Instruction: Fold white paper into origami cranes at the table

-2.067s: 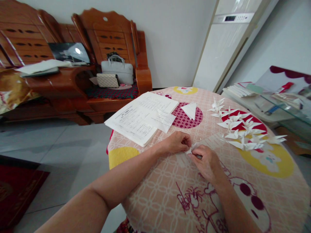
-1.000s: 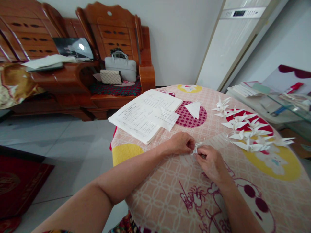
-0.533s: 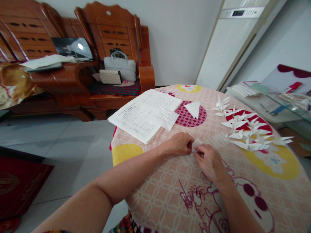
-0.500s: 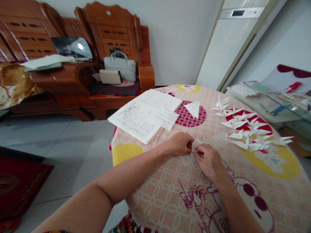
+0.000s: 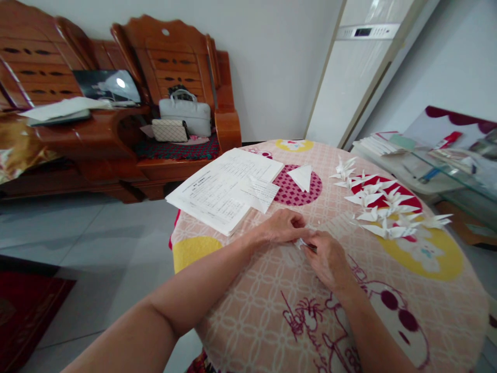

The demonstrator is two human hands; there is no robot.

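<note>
Left hand [image 5: 280, 228] and right hand [image 5: 326, 255] pinching small paper piece [image 5: 302, 242] between fingertips

left hand [image 5: 281, 228]: bare, fingers short and rounded | right hand [image 5: 328, 256]: bare, knuckles plain to see | left arm [image 5: 186, 300]: broad, uncovered from wrist to frame edge | right arm [image 5: 368, 331]: uncovered likewise | clothing: scrap of dark red patterned cloth [image 5: 196, 365] at bottom edge, cannot tell if worn
</note>
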